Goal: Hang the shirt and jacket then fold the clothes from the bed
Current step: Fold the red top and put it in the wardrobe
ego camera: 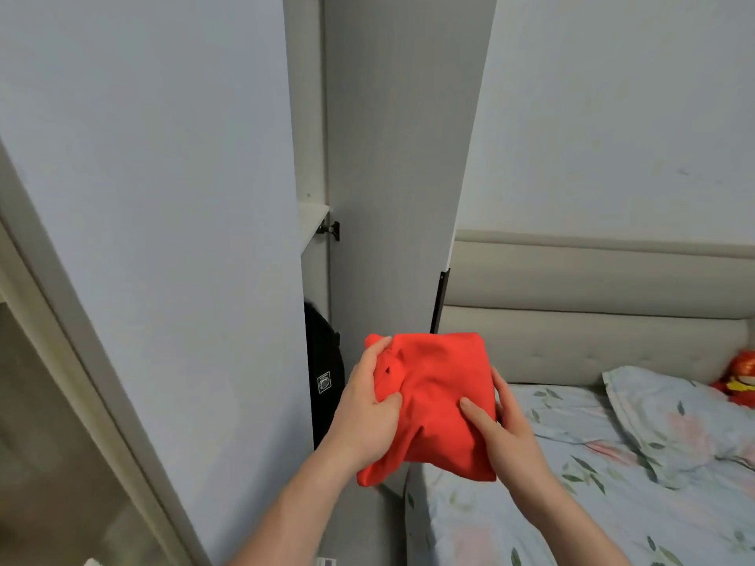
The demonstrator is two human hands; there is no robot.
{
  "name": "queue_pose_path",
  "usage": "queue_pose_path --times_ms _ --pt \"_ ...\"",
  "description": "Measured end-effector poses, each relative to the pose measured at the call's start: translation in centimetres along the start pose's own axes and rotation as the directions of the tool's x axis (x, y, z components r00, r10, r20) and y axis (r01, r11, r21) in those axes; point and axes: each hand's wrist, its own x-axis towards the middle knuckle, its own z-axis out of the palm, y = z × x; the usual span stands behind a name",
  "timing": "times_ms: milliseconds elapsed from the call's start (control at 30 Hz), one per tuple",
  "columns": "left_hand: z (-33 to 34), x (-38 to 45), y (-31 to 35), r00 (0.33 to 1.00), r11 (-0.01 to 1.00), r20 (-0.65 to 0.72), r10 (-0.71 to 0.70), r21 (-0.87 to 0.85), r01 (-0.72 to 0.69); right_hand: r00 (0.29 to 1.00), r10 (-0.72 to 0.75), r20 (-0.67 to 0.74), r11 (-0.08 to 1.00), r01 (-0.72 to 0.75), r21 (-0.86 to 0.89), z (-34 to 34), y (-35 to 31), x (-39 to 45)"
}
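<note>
Two hands point(369, 406) point(500, 430), one red garment point(437, 386), one bed point(572, 504), one pillow point(678, 418), one red toy point(741, 377), one black bag point(322, 361).

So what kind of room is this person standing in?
Most likely a bedroom. There is a bed with floral sheets, a pillow and a padded headboard, and beside it a tall wardrobe with its door open. Both hands hold a folded red garment.

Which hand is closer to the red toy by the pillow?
Right. The right hand grips the red cloth on the side toward the toy; the left hand grips its far side.
</note>
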Motion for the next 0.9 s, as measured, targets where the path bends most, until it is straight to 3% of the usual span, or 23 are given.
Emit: queue_pose_path --times_ms 333,900 --pt "-1.2 8.2 -0.2 0.995 0.999 -0.094 0.023 -0.047 -0.027 0.999 -0.052 0.002 0.999 0.052 -0.01 3.4 -2.5 8.0" --pt "-4.8 22.6 0.2 0.908 0.995 -0.418 0.029 -0.07 -0.064 0.944 -0.205 0.257 0.978 0.191 0.078 10.4 -8.3 27.1"
